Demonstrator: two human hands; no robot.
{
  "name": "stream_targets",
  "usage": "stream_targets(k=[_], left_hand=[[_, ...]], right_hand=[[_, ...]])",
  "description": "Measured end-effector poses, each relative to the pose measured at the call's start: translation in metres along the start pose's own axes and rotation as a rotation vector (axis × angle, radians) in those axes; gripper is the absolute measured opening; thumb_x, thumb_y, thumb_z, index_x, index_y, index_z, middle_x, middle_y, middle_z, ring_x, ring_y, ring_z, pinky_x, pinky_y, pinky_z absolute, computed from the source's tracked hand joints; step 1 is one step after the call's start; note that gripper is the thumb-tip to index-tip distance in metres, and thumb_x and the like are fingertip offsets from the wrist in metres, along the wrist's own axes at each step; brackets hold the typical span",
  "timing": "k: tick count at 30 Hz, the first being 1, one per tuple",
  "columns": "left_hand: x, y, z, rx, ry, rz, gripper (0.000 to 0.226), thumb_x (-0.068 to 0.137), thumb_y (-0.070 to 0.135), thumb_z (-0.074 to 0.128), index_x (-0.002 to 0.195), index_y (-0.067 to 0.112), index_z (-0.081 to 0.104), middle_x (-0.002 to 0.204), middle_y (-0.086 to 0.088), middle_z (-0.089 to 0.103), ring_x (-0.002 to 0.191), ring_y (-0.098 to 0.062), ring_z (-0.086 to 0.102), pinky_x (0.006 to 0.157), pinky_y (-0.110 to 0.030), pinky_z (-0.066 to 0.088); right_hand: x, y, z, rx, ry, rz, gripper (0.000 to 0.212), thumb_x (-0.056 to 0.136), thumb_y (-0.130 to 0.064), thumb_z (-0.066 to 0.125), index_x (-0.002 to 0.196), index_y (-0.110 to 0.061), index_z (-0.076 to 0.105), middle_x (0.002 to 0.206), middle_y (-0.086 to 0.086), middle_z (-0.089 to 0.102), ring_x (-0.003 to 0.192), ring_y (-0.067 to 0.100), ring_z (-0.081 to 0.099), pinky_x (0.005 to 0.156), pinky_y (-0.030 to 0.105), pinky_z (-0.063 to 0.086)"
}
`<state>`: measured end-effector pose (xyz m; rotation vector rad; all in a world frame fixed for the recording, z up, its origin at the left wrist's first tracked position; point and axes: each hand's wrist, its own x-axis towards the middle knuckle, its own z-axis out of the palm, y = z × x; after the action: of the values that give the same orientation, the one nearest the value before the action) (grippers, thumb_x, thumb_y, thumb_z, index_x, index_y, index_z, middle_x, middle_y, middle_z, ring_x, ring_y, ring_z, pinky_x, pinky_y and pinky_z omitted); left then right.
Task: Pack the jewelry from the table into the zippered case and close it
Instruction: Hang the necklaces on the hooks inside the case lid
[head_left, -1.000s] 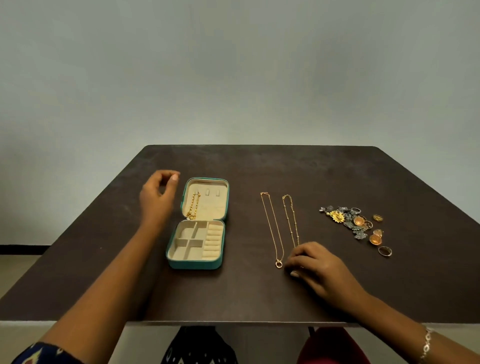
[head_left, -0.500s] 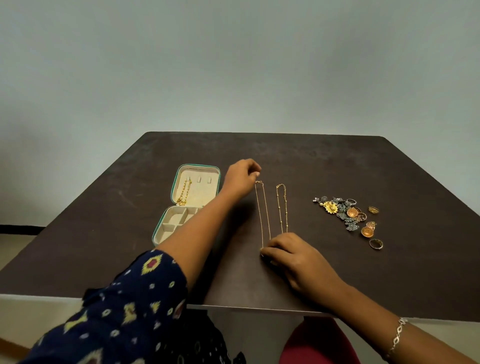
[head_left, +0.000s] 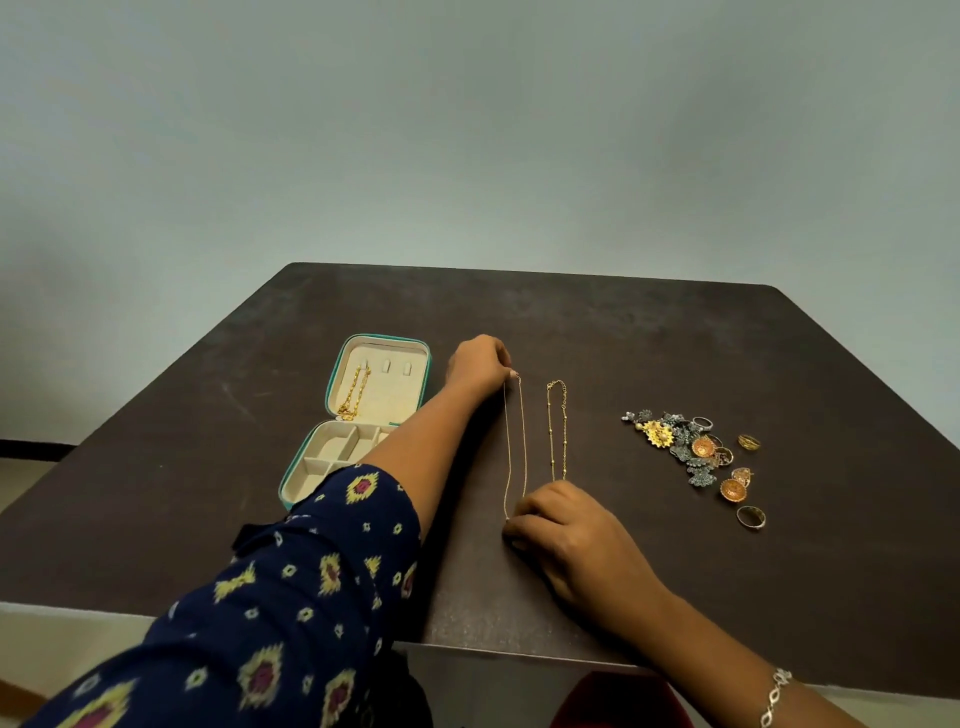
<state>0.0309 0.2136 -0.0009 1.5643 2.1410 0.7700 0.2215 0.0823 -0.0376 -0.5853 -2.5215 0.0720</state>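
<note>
A teal zippered case lies open on the left of the dark table, a gold chain hanging in its lid. Two thin gold necklaces lie stretched out mid-table. My left hand reaches across the case and pinches the far end of the left necklace. My right hand pinches its near end, where the pendant is hidden under the fingers. The beaded necklace lies just right of it, untouched. My left forearm hides part of the case's compartments.
A heap of earrings and rings lies on the right of the table, with loose rings at its near end. The table's front edge runs close below my right wrist.
My left hand crossed from left of the case to the far end of the left necklace and pinched it. My right hand shifted to that necklace's near end. The camera moved closer.
</note>
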Motion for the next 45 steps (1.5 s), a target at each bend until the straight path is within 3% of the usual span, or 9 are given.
stream_targets(k=[5, 9, 16, 20, 26, 31, 34, 39, 45], left_hand=[[0.003, 0.004, 0.006, 0.126, 0.036, 0.033, 0.003, 0.086, 0.017, 0.060, 0.089, 0.016, 0.061, 0.097, -0.002, 0.067, 0.095, -0.021, 0.059, 0.075, -0.031, 0.043], [0.004, 0.003, 0.012, 0.146, 0.062, 0.014, 0.010, 0.090, 0.022, 0.055, 0.089, 0.014, 0.061, 0.100, -0.005, 0.066, 0.098, -0.024, 0.058, 0.076, -0.032, 0.043], [-0.011, -0.011, 0.017, -0.267, 0.158, 0.002, 0.008, 0.093, 0.017, 0.049, 0.086, 0.016, 0.053, 0.097, -0.005, 0.064, 0.094, -0.020, 0.055, 0.083, -0.034, 0.043], [-0.018, -0.013, 0.016, -0.511, 0.227, 0.009, 0.021, 0.093, 0.010, 0.048, 0.074, 0.020, 0.047, 0.074, 0.004, 0.060, 0.080, -0.015, 0.057, 0.079, -0.030, 0.044], [-0.019, -0.014, 0.016, -0.536, 0.258, 0.008, 0.011, 0.093, 0.009, 0.048, 0.083, 0.014, 0.049, 0.068, 0.008, 0.053, 0.072, -0.013, 0.053, 0.066, -0.025, 0.043], [-0.018, -0.014, 0.016, -0.533, 0.268, -0.005, 0.009, 0.093, 0.011, 0.048, 0.085, 0.015, 0.050, 0.071, 0.007, 0.054, 0.075, -0.014, 0.054, 0.075, -0.032, 0.047], [-0.020, -0.015, 0.015, -0.541, 0.276, 0.001, 0.007, 0.093, 0.011, 0.048, 0.087, 0.014, 0.050, 0.077, 0.001, 0.055, 0.075, -0.014, 0.053, 0.070, -0.029, 0.047], [-0.029, -0.014, 0.013, -0.569, 0.306, 0.010, 0.007, 0.093, 0.008, 0.048, 0.087, 0.011, 0.049, 0.068, 0.007, 0.051, 0.061, -0.003, 0.046, 0.052, -0.010, 0.036], [-0.046, -0.014, 0.011, -0.596, 0.314, 0.009, 0.009, 0.093, 0.009, 0.048, 0.085, 0.013, 0.048, 0.066, 0.006, 0.052, 0.061, -0.005, 0.047, 0.052, -0.009, 0.037]], right_hand=[[0.003, 0.002, -0.001, 0.017, 0.005, 0.010, 0.015, 0.083, -0.019, 0.052, 0.085, -0.018, 0.067, 0.084, -0.007, 0.060, 0.078, 0.011, 0.053, 0.063, 0.017, 0.041], [0.005, 0.004, 0.000, 0.012, 0.023, 0.006, 0.015, 0.082, -0.017, 0.052, 0.080, -0.016, 0.066, 0.079, -0.005, 0.059, 0.072, 0.013, 0.054, 0.059, 0.020, 0.042], [0.003, 0.003, 0.002, -0.090, 0.018, -0.061, 0.012, 0.071, -0.004, 0.069, 0.078, -0.013, 0.064, 0.077, -0.001, 0.058, 0.068, 0.016, 0.052, 0.056, 0.023, 0.040], [0.000, 0.000, -0.001, -0.130, -0.009, -0.150, 0.008, 0.075, -0.008, 0.067, 0.081, -0.013, 0.064, 0.079, -0.001, 0.059, 0.070, 0.015, 0.053, 0.058, 0.022, 0.040], [0.002, 0.001, -0.005, -0.128, -0.072, -0.213, 0.005, 0.079, -0.011, 0.063, 0.083, -0.011, 0.064, 0.084, 0.000, 0.061, 0.074, 0.017, 0.055, 0.062, 0.025, 0.046], [0.009, -0.001, -0.006, -0.224, -0.106, -0.236, 0.011, 0.080, -0.013, 0.053, 0.078, -0.013, 0.063, 0.078, -0.001, 0.059, 0.070, 0.016, 0.054, 0.059, 0.025, 0.046], [0.009, -0.003, -0.005, -0.275, -0.102, -0.238, 0.011, 0.081, -0.013, 0.052, 0.077, -0.013, 0.062, 0.077, -0.001, 0.058, 0.069, 0.015, 0.052, 0.058, 0.025, 0.045], [0.005, -0.001, 0.001, -0.198, -0.030, -0.136, 0.012, 0.083, -0.019, 0.052, 0.076, -0.011, 0.057, 0.076, 0.002, 0.054, 0.070, 0.017, 0.045, 0.062, 0.025, 0.040], [0.008, -0.003, -0.013, 0.332, 0.018, 0.247, 0.017, 0.084, -0.027, 0.044, 0.076, -0.015, 0.052, 0.077, -0.005, 0.052, 0.072, 0.006, 0.043, 0.066, 0.013, 0.032]])
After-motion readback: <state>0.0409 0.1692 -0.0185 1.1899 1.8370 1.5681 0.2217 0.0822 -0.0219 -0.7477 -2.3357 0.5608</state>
